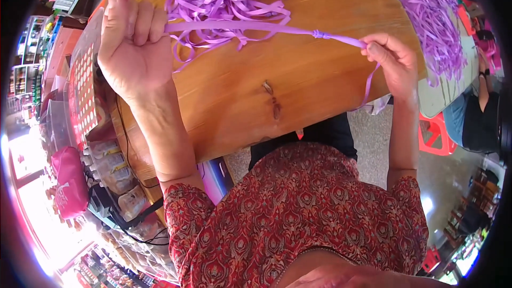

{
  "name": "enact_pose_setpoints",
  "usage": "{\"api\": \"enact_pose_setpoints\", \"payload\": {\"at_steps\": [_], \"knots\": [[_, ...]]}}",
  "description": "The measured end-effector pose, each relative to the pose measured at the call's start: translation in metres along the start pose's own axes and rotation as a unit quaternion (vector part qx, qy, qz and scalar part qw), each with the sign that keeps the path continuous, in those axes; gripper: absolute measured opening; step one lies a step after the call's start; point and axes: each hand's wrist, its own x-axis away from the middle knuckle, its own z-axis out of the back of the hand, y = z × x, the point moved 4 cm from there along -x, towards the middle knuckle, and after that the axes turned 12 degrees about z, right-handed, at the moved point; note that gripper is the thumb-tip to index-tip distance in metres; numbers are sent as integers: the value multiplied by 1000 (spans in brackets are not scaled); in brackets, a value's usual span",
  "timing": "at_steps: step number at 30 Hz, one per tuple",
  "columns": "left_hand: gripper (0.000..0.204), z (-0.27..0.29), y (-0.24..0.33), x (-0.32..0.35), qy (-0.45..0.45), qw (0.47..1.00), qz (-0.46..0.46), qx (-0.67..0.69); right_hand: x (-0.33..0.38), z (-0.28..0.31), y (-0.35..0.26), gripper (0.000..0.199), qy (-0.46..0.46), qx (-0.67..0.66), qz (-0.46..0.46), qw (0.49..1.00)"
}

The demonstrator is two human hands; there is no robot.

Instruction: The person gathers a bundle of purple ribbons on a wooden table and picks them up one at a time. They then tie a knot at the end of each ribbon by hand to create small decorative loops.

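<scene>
A purple ribbon point(240, 25) is stretched across the wooden table between my two hands. A small knot point(320, 34) sits in it, nearer the right end. My left hand point(136, 42) is raised, palm turned toward me, with curled fingers closed on the ribbon; a piece of it also sticks up past the thumb and index finger. Between thumb and fingers, my right hand point(393, 60) pinches the other end, and a loose tail hangs below it. Just beyond the taut stretch lies a tangled heap of purple ribbons point(224, 0) on the tabletop.
The wooden table point(224, 106) has a curved near edge. At the right, a pale table point(450, 93) carries another ribbon pile point(432, 21). A red stool point(436, 136) stands below it, near another person point(482, 112). Plastic containers point(120, 173) and a pink bag point(69, 181) are at the left.
</scene>
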Motion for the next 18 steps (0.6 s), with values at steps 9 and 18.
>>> {"api": "enact_pose_setpoints", "payload": {"at_steps": [9, 18], "knots": [[9, 42, 9, 2, 158, 964, -46, -209, 8, 37, 16, 18, 6, 63, -36, 997], [48, 3, -42, 38, 167, 554, -328, -747, 0, -3, 14, 15, -81, 34, -22, 996]]}}
